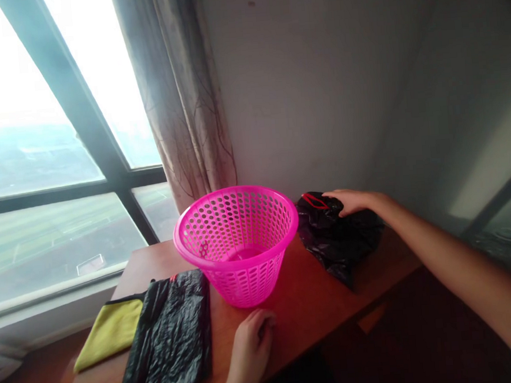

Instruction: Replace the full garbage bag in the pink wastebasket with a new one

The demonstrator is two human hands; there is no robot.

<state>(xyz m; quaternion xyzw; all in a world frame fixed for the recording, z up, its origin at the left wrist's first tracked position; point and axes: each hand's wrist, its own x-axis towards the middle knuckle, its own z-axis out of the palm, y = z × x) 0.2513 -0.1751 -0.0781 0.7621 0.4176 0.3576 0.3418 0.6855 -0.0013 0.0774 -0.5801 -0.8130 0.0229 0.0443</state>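
Observation:
A bright pink plastic basket (245, 284) with a perforated wall stands upright on the wooden table, and nothing shows inside it. Just in front of its base, my left hand (253, 340) rests on the tabletop with the fingers curled in and nothing visible in them. To the basket's right lies a bunched black garbage bag (330, 239) with a red drawstring (314, 201) at its top. My right hand (352, 201) grips the top of this bag beside the drawstring; some of the fingertips are hidden by the plastic.
A flat, folded black bag (170, 340) lies left of the basket, beside a yellow cloth (111, 330) with a dark edge. The brown table (292, 324) ends at a front edge on the right. Behind are a window (42, 243), a curtain (190, 102) and a grey wall (317, 80).

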